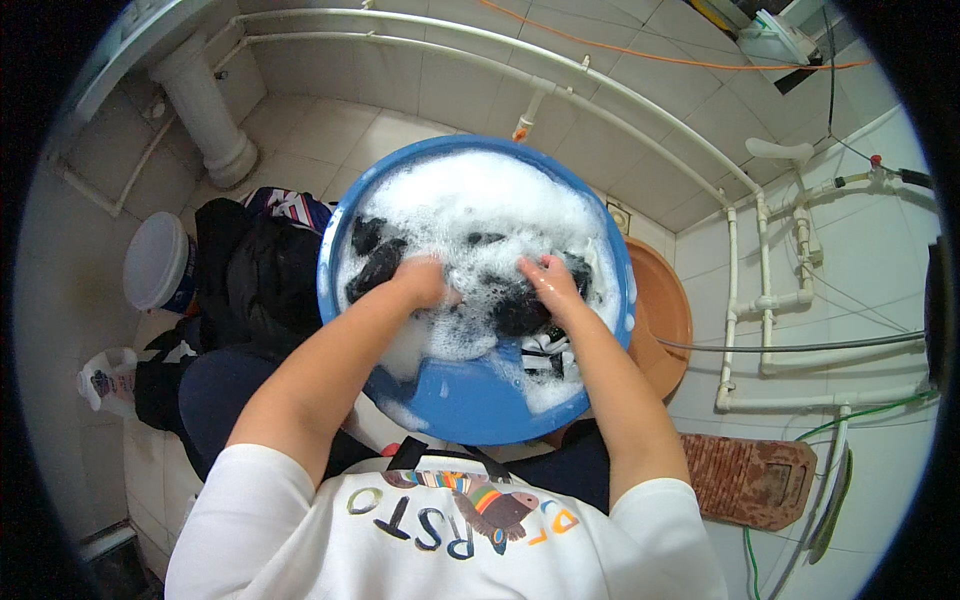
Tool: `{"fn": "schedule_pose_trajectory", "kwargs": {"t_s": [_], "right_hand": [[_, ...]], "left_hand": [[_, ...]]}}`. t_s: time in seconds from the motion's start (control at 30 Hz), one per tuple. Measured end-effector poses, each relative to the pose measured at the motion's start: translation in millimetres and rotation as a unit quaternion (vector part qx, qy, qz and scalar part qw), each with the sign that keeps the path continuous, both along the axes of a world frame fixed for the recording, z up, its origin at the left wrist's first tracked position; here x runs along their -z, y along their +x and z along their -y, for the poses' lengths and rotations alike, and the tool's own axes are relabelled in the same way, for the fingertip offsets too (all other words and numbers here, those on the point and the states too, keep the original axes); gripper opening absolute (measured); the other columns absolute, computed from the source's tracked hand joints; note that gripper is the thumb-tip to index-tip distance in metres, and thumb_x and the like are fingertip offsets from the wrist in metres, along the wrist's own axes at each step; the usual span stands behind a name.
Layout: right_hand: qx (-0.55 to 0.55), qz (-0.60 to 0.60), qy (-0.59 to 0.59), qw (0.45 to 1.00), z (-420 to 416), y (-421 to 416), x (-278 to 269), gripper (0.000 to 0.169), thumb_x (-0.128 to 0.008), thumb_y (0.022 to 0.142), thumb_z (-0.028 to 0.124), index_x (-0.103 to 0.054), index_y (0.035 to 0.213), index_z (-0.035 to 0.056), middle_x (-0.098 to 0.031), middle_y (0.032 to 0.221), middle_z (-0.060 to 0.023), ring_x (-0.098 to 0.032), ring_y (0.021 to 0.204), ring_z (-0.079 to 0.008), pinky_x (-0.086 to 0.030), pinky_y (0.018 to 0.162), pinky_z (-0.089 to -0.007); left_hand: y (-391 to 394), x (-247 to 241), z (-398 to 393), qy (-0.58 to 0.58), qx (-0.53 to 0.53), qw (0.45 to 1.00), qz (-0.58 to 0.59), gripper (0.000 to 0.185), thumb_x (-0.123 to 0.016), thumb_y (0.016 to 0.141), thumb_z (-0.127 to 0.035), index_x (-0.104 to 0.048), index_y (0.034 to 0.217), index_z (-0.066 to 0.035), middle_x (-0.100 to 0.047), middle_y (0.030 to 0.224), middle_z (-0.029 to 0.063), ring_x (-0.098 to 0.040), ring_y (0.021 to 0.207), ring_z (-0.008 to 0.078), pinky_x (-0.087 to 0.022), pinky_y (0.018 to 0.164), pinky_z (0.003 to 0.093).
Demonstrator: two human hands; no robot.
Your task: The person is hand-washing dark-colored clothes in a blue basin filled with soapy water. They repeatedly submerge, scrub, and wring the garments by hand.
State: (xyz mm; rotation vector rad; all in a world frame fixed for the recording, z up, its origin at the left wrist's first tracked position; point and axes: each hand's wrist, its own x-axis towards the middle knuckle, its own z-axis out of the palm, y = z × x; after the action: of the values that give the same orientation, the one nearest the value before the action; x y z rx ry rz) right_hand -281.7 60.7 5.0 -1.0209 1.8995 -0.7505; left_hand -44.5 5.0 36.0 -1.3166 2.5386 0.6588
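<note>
Before me stands a round blue plastic basin (450, 401) with soapy water and thick white foam (487, 184). Dark wet clothing (517, 311) lies partly under the suds, and a black-and-white striped cloth (547, 358) shows near the basin's lower right. My left hand (422, 281) is at the foam beside a black bunch of fabric (379, 270); its fingers are blurred and partly hidden, so its grip is unclear. Over the dark clothing on the right, my right hand (550, 285) touches the wet fabric with bent fingers; foam hides whether it grips any.
Dark clothes (262, 285) are heaped left of the basin, beside a lidded white bucket (156, 261) and a plastic jug (109, 381). A brown basin (664, 315) sits behind at right. A reddish-brown washboard (750, 480) and white pipes (731, 300) are farther right.
</note>
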Motion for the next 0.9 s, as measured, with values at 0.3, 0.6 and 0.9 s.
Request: {"fn": "schedule_pose_trajectory", "kwargs": {"t_s": [0.3,0.6,0.9], "right_hand": [[-0.134,0.010,0.032,0.990,-50.1,20.6,-78.0,0.033,-0.059,0.084,0.034,-0.060,0.079,0.0014,-0.060,0.077,-0.0014,-0.055,0.077,-0.0114,-0.043,0.069,-0.0259],[-0.385,0.013,-0.037,0.922,-35.2,43.3,-27.0,0.046,-0.049,0.086,0.044,-0.056,0.115,0.0088,-0.059,0.110,-0.0130,-0.056,0.102,-0.0253,-0.041,0.089,-0.0340],[-0.195,-0.280,-0.263,0.902,-109.2,63.5,-58.2,0.042,-0.060,0.078,0.040,-0.056,0.101,0.0059,-0.043,0.121,-0.0181,-0.051,0.100,-0.0379,-0.043,0.083,-0.0427]], "left_hand": [[20.9,-51.5,-44.3,0.061,0.092,0.984,-0.140,0.039,-0.075,0.055,-0.031,-0.062,0.079,-0.002,-0.060,0.078,0.0184,-0.058,0.081,0.0348,-0.045,0.075,0.0411],[26.9,-69.2,-73.0,0.274,0.158,0.888,-0.334,0.040,-0.077,0.062,-0.021,-0.058,0.091,0.001,-0.057,0.091,0.0117,-0.054,0.092,0.0257,-0.040,0.085,0.0371],[12.2,-10.6,-79.8,-0.124,-0.130,0.895,-0.409,0.058,-0.059,0.081,-0.025,-0.036,0.129,-0.001,-0.036,0.126,0.0261,-0.042,0.113,0.0408,-0.036,0.095,0.0411]]}}
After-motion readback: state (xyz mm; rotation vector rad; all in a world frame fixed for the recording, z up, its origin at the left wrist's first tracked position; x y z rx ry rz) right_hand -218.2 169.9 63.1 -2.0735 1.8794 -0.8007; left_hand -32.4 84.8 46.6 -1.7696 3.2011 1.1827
